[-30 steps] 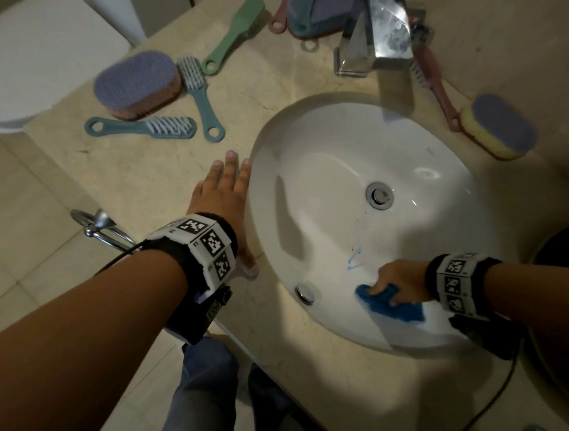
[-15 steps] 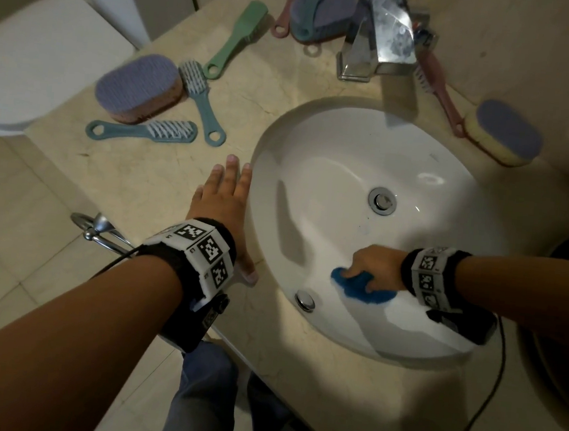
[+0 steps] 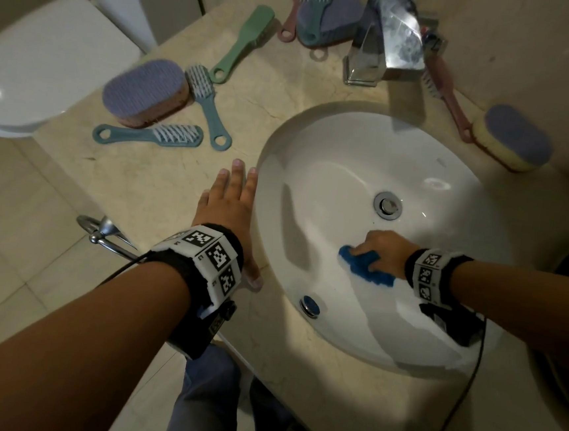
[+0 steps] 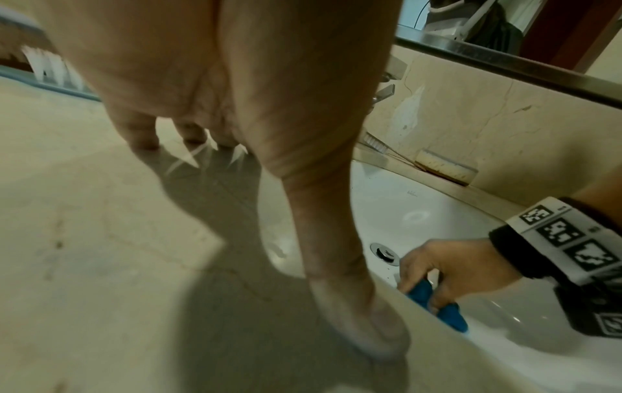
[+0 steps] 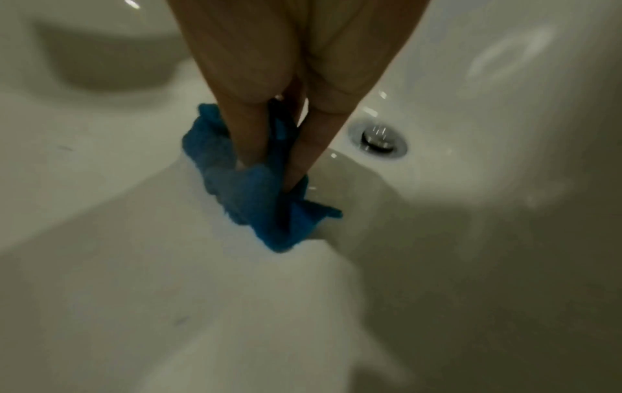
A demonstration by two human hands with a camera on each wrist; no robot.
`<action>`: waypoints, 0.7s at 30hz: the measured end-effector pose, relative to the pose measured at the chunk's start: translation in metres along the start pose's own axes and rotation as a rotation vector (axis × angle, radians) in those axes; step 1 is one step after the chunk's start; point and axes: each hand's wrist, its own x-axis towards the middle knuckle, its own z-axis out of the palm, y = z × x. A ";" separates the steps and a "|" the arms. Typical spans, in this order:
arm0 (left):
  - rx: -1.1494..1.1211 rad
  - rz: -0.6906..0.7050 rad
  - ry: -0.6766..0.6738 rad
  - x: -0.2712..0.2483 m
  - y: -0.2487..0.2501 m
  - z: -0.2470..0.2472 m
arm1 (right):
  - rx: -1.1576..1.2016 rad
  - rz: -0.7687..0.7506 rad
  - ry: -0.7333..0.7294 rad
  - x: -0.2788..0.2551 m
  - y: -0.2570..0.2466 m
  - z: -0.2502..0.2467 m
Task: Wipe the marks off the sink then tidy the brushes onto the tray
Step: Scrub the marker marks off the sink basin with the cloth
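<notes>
My right hand (image 3: 381,249) grips a crumpled blue cloth (image 3: 365,264) and presses it on the near slope of the white sink (image 3: 334,144), just below the drain (image 3: 387,204). From the right wrist, the blue cloth (image 5: 249,186) is bunched under my fingers (image 5: 245,138) beside the drain (image 5: 378,138). My left hand (image 3: 230,203) lies flat on the beige counter (image 3: 141,185) by the sink's left rim, fingers straight. Several teal, green and pink brushes lie on the counter: a teal brush (image 3: 152,135), another teal one (image 3: 208,105), a green brush (image 3: 245,41). No tray is visible.
A purple-topped sponge (image 3: 146,91) sits left of the brushes and a yellow one (image 3: 513,139) by the right wall. The chrome tap (image 3: 391,35) stands behind the sink with more brushes beside it. A toilet lid (image 3: 31,66) is left; a towel ring (image 3: 99,230) hangs below the counter edge.
My right hand slid the blue cloth leftward and up the basin toward the drain, over the blue scribble seen a second ago. The left hand stayed flat on the counter.
</notes>
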 end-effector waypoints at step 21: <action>0.019 -0.021 -0.029 -0.005 0.003 -0.005 | -0.135 -0.077 0.244 0.015 -0.011 0.031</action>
